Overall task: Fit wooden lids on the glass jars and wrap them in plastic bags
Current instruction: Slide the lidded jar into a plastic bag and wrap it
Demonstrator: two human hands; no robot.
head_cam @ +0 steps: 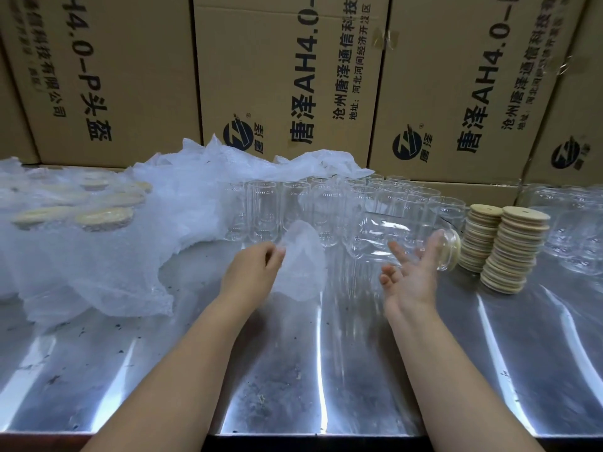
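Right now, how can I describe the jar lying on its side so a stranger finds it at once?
On the steel table, find the upright open glass jars before the cardboard boxes. Just left of the two stacks of wooden lids, one jar lies on its side. Unlike them, it is tipped over and closed with a wooden lid.

Cardboard boxes stand in a row across the whole top of the frame, right behind my bench. They are printed in dark ink with Chinese characters and "AH4.0-P" turned sideways, and a round logo sits low on each face. A patch of brownish tape shows near the top, right of centre. The steel tabletop fills the lower half, streaked with bright reflections. Dark specks, perhaps grime, mark it at lower centre.
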